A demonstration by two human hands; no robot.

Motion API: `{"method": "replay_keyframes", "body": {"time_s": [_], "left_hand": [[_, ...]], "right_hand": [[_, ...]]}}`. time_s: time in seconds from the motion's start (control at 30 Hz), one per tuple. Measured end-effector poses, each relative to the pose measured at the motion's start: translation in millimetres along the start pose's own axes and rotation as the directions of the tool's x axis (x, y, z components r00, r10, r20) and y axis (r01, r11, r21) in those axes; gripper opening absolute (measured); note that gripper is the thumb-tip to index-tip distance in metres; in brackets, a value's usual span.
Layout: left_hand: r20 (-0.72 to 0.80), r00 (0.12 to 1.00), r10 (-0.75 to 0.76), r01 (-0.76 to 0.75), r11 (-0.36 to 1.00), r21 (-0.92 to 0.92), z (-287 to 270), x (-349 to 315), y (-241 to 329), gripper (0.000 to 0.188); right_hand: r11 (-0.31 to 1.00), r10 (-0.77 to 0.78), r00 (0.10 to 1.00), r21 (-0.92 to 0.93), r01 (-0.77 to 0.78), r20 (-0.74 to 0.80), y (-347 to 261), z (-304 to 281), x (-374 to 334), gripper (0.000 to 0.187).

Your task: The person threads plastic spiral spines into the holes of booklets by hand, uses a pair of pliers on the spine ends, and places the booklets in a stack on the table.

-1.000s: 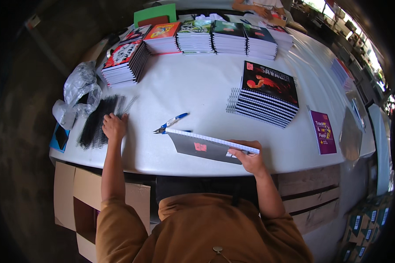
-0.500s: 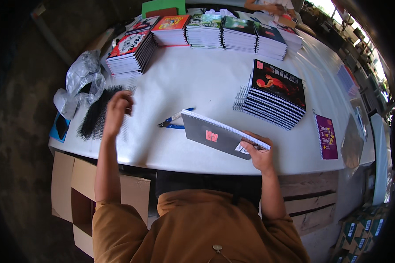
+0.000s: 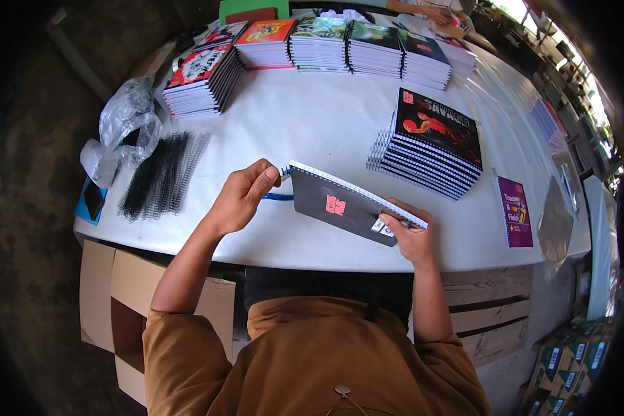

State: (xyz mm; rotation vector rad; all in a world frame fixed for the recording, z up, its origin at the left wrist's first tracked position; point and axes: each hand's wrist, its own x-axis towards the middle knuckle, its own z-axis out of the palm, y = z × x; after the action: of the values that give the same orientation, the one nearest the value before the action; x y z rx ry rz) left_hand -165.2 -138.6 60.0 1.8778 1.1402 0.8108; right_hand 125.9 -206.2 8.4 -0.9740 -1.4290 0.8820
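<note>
My right hand grips a dark-covered notebook at its right end, tilting it above the table with its punched edge upward. A pink mark and a small white label show on its cover. Close to the notebook's left corner, my left hand is closed in a pinch. A short dark end of a spiral coil pokes out from its fingertips by the punched edge; most of that coil is hidden by the hand. Blue-handled pliers lie behind, partly covered by hand and notebook. A heap of black spiral coils lies to the left.
A stack of black-covered spiral notebooks stands right of centre. A purple notebook lies farther right. Several notebook stacks line the far side. Clear plastic bags sit at left; an open cardboard box is below the table edge.
My left hand has moved right from the coil heap to the notebook's left corner, with a coil end now showing at its fingertips. The right hand keeps hold of the notebook, nearly still.
</note>
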Motion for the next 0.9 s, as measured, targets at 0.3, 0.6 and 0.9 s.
{"method": "replay_keyframes", "body": {"time_s": [0.3,0.6,0.9], "left_hand": [[0.184,0.959,-0.215,0.261,0.923,-0.282,-14.3,17.8,21.9,0.024],[0.360,0.932,-0.046,-0.191,0.781,0.595,-29.7,29.5,59.5,0.044],[0.370,0.920,0.130,-0.385,0.488,0.784,-15.4,28.7,81.5,0.029]], "right_hand": [[0.992,-0.120,0.990,0.051,0.116,0.080,8.3,-3.8,0.8,0.024],[0.997,-0.041,0.996,-0.068,0.046,0.079,-2.0,-5.6,-2.7,0.026],[0.996,-0.088,0.993,-0.020,0.090,0.081,3.8,-2.0,-11.5,0.033]]}}
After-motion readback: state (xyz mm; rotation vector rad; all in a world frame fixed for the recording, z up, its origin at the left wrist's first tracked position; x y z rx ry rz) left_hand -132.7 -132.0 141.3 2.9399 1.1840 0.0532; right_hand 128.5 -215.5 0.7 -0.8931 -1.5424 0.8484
